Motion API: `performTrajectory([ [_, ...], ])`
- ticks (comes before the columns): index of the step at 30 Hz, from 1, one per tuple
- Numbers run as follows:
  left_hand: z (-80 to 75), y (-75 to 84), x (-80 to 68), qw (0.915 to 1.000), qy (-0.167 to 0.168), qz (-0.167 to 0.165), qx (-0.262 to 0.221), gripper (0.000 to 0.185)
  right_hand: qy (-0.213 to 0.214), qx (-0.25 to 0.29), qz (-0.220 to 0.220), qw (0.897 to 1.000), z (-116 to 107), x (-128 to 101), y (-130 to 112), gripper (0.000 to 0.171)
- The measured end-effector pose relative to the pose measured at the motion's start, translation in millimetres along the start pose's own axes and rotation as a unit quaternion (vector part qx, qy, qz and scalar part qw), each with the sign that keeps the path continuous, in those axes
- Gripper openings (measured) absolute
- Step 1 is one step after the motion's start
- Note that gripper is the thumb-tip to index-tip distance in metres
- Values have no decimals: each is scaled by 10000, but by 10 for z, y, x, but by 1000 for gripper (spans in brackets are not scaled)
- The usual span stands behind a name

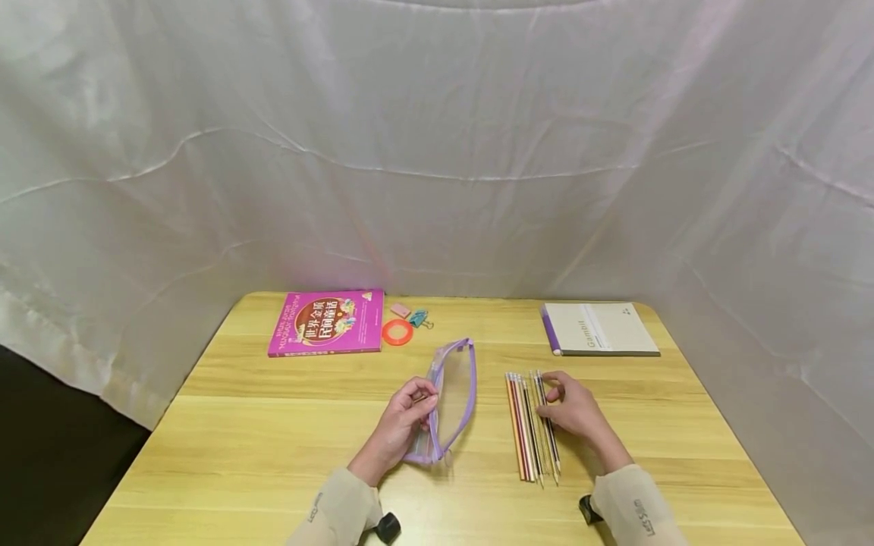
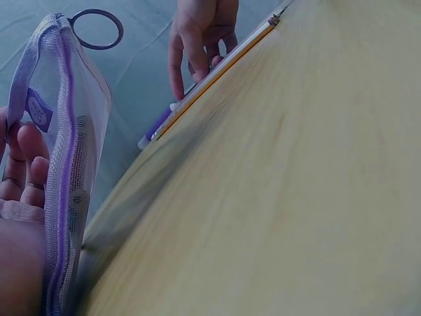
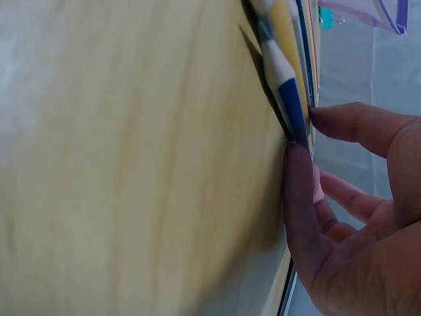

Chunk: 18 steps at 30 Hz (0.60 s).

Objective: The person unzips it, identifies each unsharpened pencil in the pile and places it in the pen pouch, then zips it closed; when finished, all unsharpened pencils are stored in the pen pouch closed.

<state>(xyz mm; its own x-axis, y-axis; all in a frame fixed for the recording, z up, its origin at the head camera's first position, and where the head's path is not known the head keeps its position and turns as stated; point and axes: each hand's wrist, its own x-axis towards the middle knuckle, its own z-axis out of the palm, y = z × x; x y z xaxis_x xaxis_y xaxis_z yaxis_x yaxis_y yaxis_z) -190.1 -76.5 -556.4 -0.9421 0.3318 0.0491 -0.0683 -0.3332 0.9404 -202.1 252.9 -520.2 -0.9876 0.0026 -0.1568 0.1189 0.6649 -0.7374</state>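
Several pencils [image 1: 519, 425] lie side by side on the table [image 1: 273, 440], just right of the pouch [image 1: 471, 398]. On the row's side away from the pouch, the right hand [image 1: 576, 409] pinches the outer pencils between thumb and fingertip; whether they are lifted, I cannot tell. The left hand [image 1: 403, 425] grips the pouch's left side, thumb against bent fingers, and its mouth gapes. Gathering pencils to fill the pouch seems the step in hand — next calls, I judge, for a firm pinch and a steady, wide mouth.
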Motion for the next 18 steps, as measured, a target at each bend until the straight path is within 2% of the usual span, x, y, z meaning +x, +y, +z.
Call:
performTrajectory([
  [5,9,2,2,10000,-26,37,-12,11,-24,-52,26,10000,-14,-8,-15,69],
  [11,-2,-19,8,9999,-36,98,-33,13,-114,-735,-232,9970,-1,23,-52,79],
  [18,9,-18,6,10000,-33,68,-10,13,-87,-553,18,9984,-6,31,-40,81],
])
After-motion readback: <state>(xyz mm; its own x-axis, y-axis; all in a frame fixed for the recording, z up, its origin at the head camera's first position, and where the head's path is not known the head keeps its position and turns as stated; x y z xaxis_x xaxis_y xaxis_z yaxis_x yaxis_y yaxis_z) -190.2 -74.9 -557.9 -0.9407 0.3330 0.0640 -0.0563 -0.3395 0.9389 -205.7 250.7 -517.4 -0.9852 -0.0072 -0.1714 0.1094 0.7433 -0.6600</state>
